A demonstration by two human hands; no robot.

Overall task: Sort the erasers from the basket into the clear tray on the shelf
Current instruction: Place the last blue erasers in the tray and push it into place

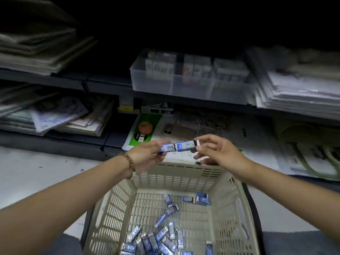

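Above the far rim of the basket (184, 167), your left hand (147, 153) and right hand (219, 151) meet; each grip pinches one sleeved eraser, the left eraser (167, 148) between curled fingers and thumb, the right eraser (186, 145) by its outer end between fingertip and thumb; the two touch end to end, seemingly so that they line up as one row before shelving; the clear tray (184, 85) stands ahead on the shelf (103, 86), its compartments holding upright packs, too blurred to identify; many loose erasers (158, 238) lie on the basket floor, mostly at the near side, so the sorting is judged far from complete; the pair must next travel forward to the tray.
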